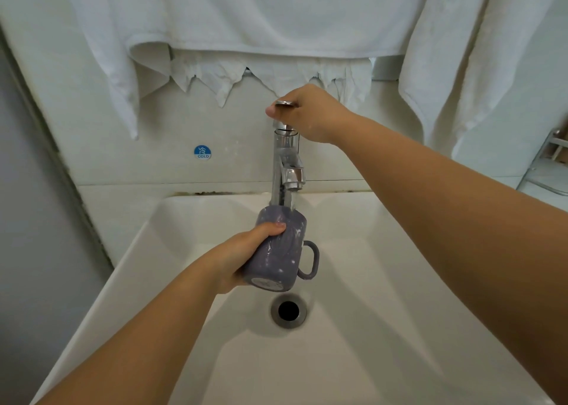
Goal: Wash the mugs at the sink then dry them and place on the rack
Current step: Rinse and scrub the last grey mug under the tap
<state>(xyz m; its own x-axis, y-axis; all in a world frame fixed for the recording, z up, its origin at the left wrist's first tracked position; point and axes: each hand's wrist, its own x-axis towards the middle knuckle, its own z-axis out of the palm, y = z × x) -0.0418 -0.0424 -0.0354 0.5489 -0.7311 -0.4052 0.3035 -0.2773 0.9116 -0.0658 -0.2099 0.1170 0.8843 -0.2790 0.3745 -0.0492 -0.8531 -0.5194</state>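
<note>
Rinsing purple mug, clasped in left hand, under faucet; right hand pinching handle. Risk: wet glaze slipping into sink.

White towels hang across the far wall, with a crumpled, ragged-edged cloth showing just below the middle one. A round blue sticker reading COLD sits on the wall to the left, lower down. A dark line of grime runs along the seam at the foot of the wall.
</note>
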